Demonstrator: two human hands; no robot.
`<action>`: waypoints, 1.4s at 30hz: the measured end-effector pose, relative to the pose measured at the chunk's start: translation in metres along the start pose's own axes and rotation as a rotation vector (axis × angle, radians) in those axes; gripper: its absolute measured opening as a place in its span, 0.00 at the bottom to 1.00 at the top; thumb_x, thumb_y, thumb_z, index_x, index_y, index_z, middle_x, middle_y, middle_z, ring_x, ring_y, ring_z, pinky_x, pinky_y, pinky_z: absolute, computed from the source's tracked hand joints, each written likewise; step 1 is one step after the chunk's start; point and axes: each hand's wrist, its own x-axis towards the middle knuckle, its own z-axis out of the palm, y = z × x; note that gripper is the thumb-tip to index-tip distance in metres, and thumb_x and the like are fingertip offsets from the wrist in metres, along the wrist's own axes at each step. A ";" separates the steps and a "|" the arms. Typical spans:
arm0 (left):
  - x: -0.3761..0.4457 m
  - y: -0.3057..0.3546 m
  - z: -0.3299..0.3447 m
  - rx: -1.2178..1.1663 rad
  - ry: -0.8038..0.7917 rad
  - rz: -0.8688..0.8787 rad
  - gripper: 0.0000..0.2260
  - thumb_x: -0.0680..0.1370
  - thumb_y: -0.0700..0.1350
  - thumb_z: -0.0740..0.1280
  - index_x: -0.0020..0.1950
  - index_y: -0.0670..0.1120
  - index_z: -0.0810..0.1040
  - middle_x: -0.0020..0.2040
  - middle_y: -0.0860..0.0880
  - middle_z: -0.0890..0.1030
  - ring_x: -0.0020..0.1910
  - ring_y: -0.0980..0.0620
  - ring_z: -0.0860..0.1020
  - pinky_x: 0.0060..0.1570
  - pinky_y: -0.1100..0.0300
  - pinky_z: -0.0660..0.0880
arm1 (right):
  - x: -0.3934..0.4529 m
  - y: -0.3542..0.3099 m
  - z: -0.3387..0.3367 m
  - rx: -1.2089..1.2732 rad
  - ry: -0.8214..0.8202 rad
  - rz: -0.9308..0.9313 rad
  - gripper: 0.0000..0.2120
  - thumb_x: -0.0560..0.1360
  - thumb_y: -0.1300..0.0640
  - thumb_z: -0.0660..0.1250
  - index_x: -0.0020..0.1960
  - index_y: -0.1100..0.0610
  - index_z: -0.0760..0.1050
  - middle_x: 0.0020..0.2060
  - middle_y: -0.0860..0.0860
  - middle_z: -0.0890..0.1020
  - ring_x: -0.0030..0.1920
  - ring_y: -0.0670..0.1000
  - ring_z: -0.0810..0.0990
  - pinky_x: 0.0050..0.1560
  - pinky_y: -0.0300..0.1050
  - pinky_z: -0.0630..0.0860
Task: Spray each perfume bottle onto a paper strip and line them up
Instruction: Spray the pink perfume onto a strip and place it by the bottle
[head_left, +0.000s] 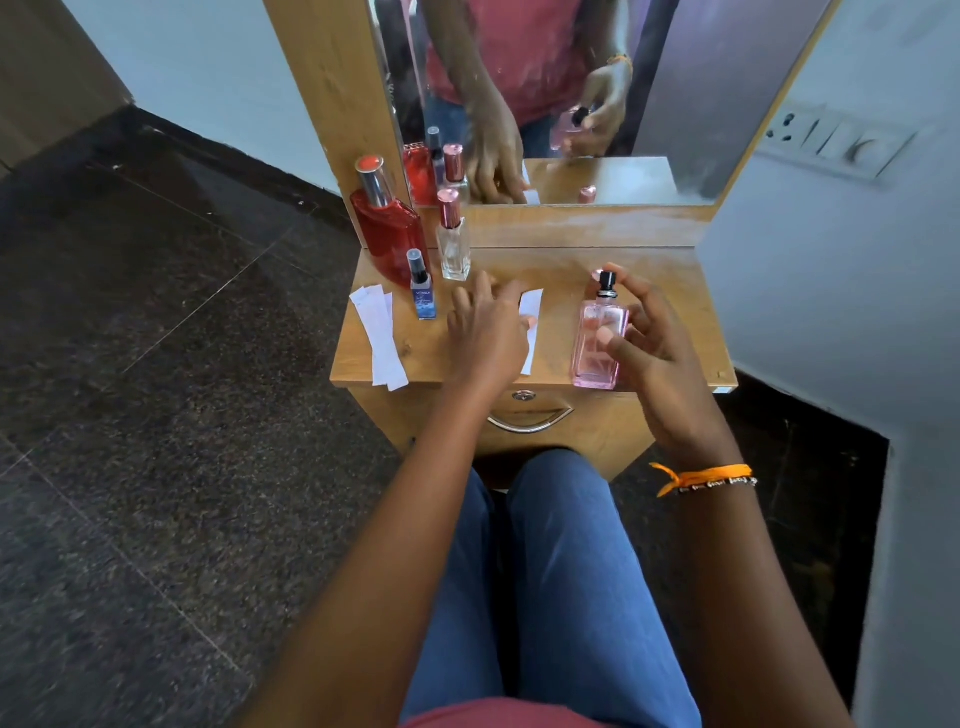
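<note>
Jeans (545, 571) filling the bottom, right hand (657, 348) wrapping its fingers round the pink bottle (597, 340) standing near the table (665, 291) front edge, left hand (485, 335) lying flat, pressing a strip (531, 312), spare strips (382, 332) sitting left, three bottles behind.

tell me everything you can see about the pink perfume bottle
The pink perfume bottle is a tall, flat-sided rectangle of clear pink glass, as it looks, with a silver collar and a bare black spray nozzle on top; no cap is on it. It stands upright near the front right edge of the wooden table. The right hand wraps around it from the right, fingers on its front face. Nothing else touches it.
</note>
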 end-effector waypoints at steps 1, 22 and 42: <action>0.000 0.000 0.000 -0.031 0.021 -0.002 0.15 0.78 0.44 0.64 0.65 0.49 0.71 0.64 0.45 0.69 0.62 0.43 0.65 0.60 0.51 0.64 | 0.000 0.000 0.002 0.065 0.001 0.017 0.24 0.77 0.66 0.62 0.69 0.48 0.68 0.53 0.54 0.76 0.51 0.52 0.75 0.52 0.55 0.77; -0.040 0.000 -0.044 -1.069 -0.066 -0.258 0.09 0.74 0.37 0.69 0.39 0.52 0.78 0.36 0.55 0.80 0.36 0.62 0.78 0.41 0.69 0.76 | -0.014 -0.001 0.025 0.651 -0.024 0.083 0.22 0.74 0.58 0.64 0.68 0.52 0.68 0.44 0.51 0.80 0.33 0.48 0.80 0.31 0.38 0.78; -0.052 0.007 -0.057 -1.172 -0.084 -0.244 0.09 0.76 0.37 0.67 0.42 0.51 0.79 0.41 0.52 0.81 0.42 0.57 0.79 0.42 0.70 0.78 | -0.020 0.004 0.017 0.794 -0.055 0.110 0.14 0.77 0.52 0.57 0.53 0.54 0.79 0.47 0.51 0.79 0.38 0.46 0.76 0.37 0.36 0.78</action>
